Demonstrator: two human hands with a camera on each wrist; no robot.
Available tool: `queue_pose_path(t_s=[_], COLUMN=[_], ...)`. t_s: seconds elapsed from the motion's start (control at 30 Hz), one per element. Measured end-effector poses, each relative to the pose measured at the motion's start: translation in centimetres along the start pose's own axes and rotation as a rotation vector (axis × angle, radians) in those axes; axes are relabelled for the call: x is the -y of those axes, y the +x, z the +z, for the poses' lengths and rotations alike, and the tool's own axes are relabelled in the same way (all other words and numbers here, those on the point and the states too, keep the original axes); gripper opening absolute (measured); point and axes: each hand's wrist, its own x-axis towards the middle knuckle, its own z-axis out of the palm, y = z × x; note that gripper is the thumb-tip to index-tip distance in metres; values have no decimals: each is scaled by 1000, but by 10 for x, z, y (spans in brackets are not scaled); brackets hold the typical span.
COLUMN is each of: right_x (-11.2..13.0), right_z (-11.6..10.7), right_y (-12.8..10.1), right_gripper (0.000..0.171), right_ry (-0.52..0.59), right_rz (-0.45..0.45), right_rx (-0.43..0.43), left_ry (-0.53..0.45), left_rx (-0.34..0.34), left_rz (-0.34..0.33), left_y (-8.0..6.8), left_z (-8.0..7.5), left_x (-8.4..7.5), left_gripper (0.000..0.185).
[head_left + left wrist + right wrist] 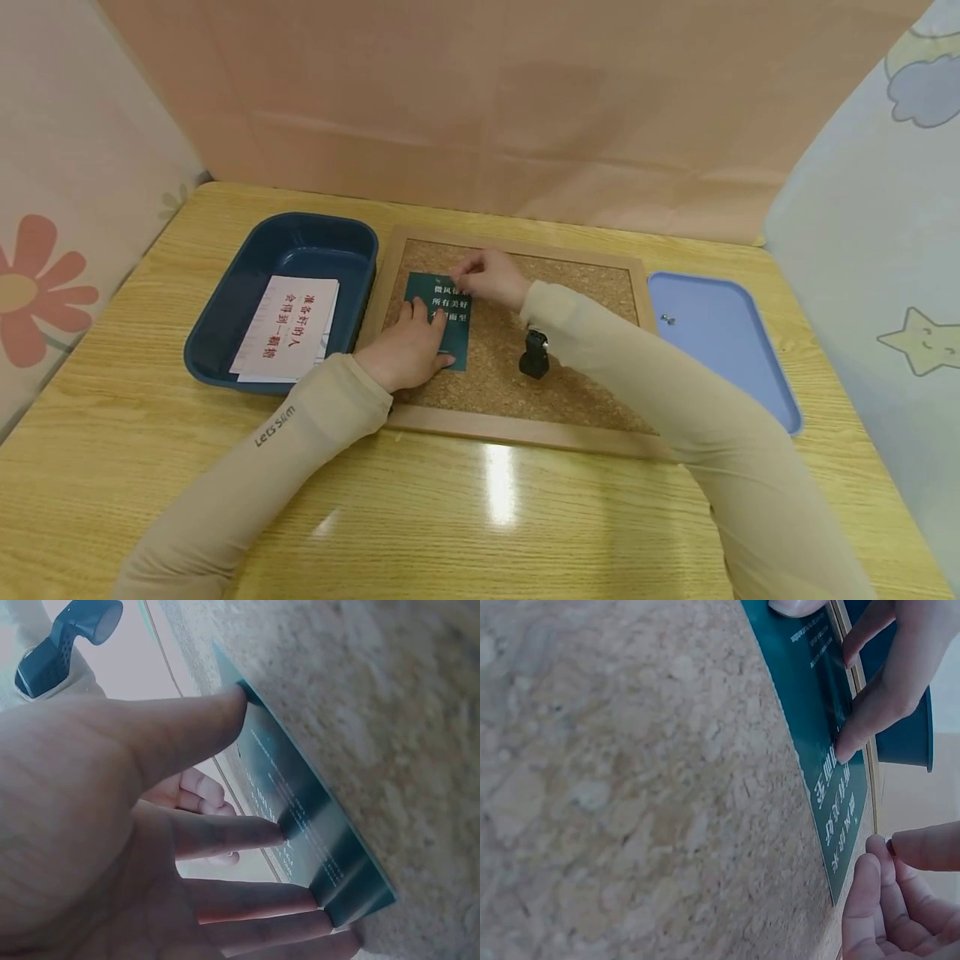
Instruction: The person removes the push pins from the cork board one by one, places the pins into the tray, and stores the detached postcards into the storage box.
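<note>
My left hand (408,348) lies flat, fingers (247,829) straight, pressing the green card (447,325) onto the cork board (577,333). My right hand (487,277) curls at the card's top edge, thumb and forefinger pinched together; what's between them I cannot tell. Outward: a dark blue bin (247,275) with a white card (285,329) on the left, a pale blue tray (735,358) on the right.

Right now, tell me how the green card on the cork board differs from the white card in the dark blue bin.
The green card has white print and lies on the cork board; the white card has red print and lies in the dark blue bin. The left hand presses the green card flat and the right hand is at its top edge; no hand touches the white card. Both are rectangular and lie flat.
</note>
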Motion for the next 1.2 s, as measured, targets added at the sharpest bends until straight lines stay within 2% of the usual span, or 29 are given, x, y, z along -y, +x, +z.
queue_pose_path(t_s=[0.37,0.57,1.2], right_x=[-6,-10,-25], right_z=[-4,-9,-29], right_y=[-6,-9,-22], right_gripper=[24,26,26], right_ry=[71,102,60], right_rz=[-13,12,73], right_rx=[4,16,-17], left_ry=[8,0,1], left_rx=[-15,-1,-14], left_rz=[4,-6,-3], left_y=[5,2,1], left_z=[4,0,0], left_x=[2,0,0], left_gripper=[68,68,69])
